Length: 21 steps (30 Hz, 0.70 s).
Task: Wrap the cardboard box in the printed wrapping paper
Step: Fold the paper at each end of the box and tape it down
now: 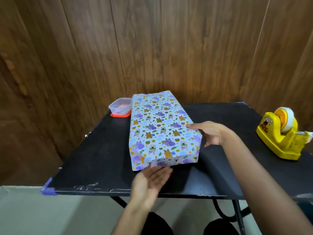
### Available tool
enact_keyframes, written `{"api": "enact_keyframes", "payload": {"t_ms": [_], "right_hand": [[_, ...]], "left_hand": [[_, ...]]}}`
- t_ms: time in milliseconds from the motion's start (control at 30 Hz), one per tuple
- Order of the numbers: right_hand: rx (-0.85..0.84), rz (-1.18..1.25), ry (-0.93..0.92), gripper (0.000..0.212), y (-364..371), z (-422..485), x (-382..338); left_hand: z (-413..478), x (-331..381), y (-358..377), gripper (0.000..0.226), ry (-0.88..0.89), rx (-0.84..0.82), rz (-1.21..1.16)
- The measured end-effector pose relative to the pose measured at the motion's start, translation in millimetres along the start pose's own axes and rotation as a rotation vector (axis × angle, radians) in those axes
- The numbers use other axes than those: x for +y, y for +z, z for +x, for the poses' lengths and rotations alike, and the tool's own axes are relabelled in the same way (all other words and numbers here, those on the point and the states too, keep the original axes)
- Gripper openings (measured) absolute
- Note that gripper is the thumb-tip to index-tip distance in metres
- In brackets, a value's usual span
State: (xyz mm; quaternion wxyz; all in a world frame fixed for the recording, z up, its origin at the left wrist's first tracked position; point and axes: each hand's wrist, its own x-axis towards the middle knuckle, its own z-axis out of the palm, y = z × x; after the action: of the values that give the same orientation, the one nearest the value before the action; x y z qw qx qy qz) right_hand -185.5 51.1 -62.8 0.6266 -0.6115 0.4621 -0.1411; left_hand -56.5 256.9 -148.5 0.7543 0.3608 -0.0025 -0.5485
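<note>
At the near end of the wrapped box (pixel 161 131), the left hand (pixel 151 180) lies open, palm up and fingers together, its fingertips touching the folded paper flap at the box's lower edge; the hand is slightly blurred. The right hand (pixel 210 134) reaches in from the right with the forearm slanting across the frame, thumb laid on the top face and fingers spread against the box's right side, bracing rather than clasping it. The worktop (pixel 84 158) is black with scuffed, chipped edges, backed by a dark wood-panelled wall (pixel 152 48). The box, fully covered in printed wrapping paper (pixel 152 116), lies lengthwise at the worktop's middle. A clear lidded container (pixel 120 107) sits just beside its far left corner; a yellow tape dispenser (pixel 282 134) stands well apart on the right.
</note>
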Motion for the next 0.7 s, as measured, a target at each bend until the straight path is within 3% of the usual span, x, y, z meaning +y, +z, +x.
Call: {"api": "enact_keyframes", "payload": {"t_ms": [100,167,300,467,700], "right_hand": [[0.0,0.071,-0.031,0.032,-2.8,1.7,5.1],[-0.001,0.102,-0.057,0.031,-2.7,2.3,5.7],[0.04,0.136,-0.06,0.029,0.6,1.1,10.6],[0.222,0.188,-0.096,0.014,-25.3,-11.7,18.6],[0.36,0.303,-0.145,0.027,-48.8,-14.3,28.6]], "left_hand": [[-8.2,40.2,-25.8,0.026,0.49,0.233,0.128],[-4.2,65.1,-19.3,0.026,0.697,0.31,0.207],[5.0,74.5,24.7,0.027,0.534,0.126,0.36],[28.3,57.2,67.3,0.025,0.409,-0.029,0.409],[71.2,41.3,91.9,0.023,0.362,-0.122,0.52]]}}
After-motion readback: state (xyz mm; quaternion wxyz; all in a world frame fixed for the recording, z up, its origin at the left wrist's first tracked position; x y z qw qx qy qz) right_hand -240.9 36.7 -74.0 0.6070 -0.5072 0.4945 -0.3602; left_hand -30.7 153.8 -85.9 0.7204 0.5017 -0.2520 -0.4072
